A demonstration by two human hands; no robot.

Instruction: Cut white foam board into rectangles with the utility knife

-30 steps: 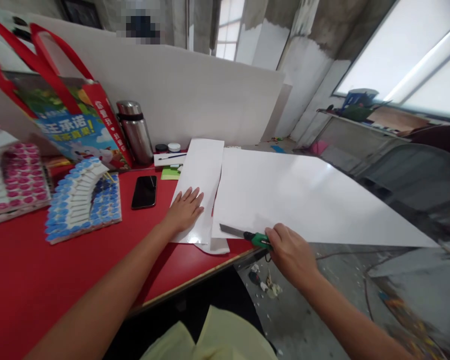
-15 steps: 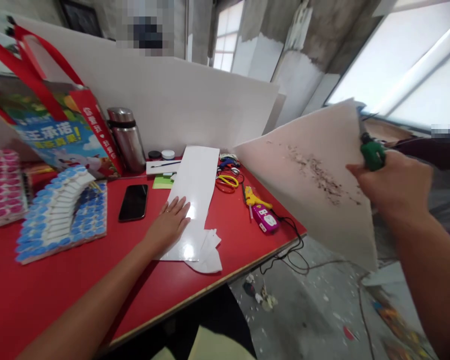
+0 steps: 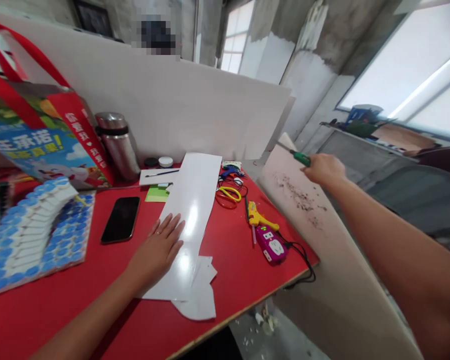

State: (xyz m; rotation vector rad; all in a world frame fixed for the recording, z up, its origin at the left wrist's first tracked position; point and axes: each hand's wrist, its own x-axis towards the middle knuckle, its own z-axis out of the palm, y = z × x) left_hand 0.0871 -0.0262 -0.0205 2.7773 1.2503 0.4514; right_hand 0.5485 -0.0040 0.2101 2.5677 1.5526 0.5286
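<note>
On your red table, a black phone lies near the middle, and a blue-and-white model sits at the left edge. Along the back edge stand a steel flask and a red bag. Near the right edge you have yellow scissors, a glue gun and a pink power strip.

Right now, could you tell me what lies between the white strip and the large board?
Head view: between white strip and large board lie scissors, a yellow glue gun and a pink power strip.

Open table front-left; glue gun, scissors, leaning board block right.
</note>
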